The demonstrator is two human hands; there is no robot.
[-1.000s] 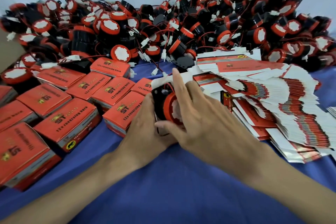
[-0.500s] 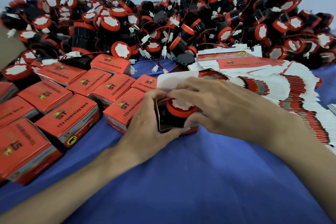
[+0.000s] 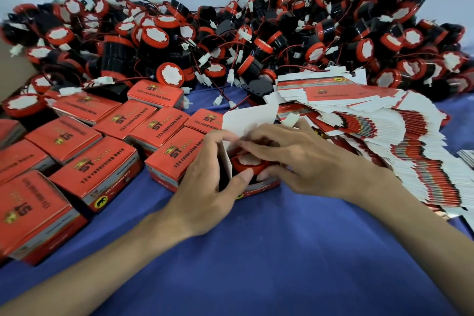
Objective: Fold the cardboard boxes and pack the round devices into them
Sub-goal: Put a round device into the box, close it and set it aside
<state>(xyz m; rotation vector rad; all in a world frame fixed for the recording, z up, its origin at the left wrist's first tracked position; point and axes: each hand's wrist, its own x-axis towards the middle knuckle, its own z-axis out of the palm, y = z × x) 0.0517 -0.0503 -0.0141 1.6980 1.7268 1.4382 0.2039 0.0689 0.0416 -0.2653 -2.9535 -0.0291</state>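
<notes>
An open red cardboard box (image 3: 259, 187) stands on the blue cloth at the centre, its white lid flap (image 3: 246, 122) raised behind. A round red-and-black device (image 3: 247, 165) sits inside it, red rim and white face up. My left hand (image 3: 205, 179) grips the box's left wall, thumb along the front edge. My right hand (image 3: 302, 159) lies over the box from the right, its fingers curled on the device and the box's rim. The lower part of the device is hidden by the box.
Several closed red boxes (image 3: 102, 161) stand in rows on the left. A fanned stack of flat unfolded boxes (image 3: 384, 141) lies on the right. A big heap of round devices with wires (image 3: 243, 33) fills the back. Bare blue cloth (image 3: 269, 264) lies in front.
The device went from being held tilted above the box down into it, face up. My right hand has lowered onto it, and my left hand has kept hold of the box.
</notes>
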